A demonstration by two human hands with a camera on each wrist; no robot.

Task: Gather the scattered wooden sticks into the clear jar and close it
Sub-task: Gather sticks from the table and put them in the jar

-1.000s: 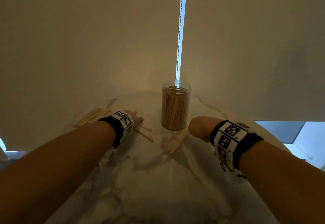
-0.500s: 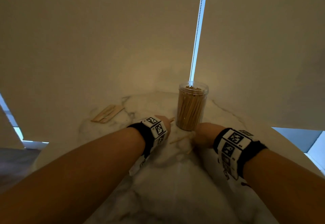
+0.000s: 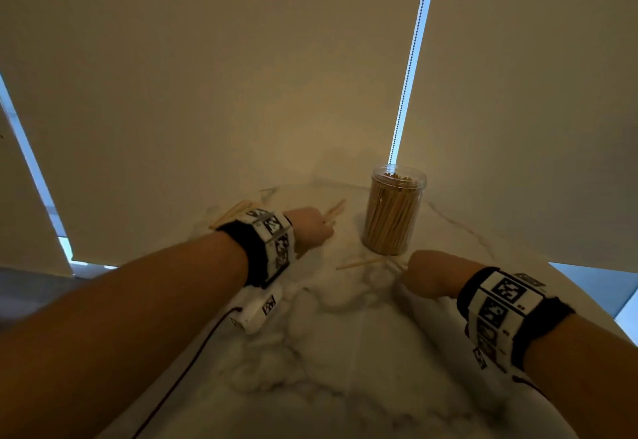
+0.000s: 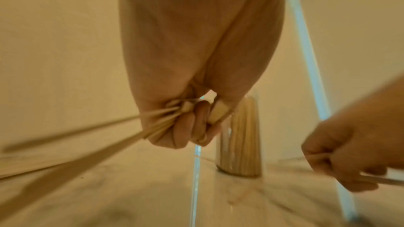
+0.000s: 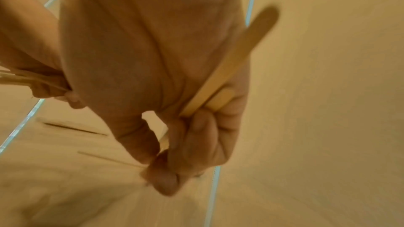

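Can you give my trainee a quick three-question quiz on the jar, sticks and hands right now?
1. True or false: the jar has its lid on.
2. What does the left hand grip? A) a lid B) a bundle of sticks C) nothing
3. Fill in: loose sticks lie on the table between the jar and the ____ hand.

Key:
1. False: its mouth is open, stick tips showing.
2. B
3. right: the right hand, which holds flat sticks itself.
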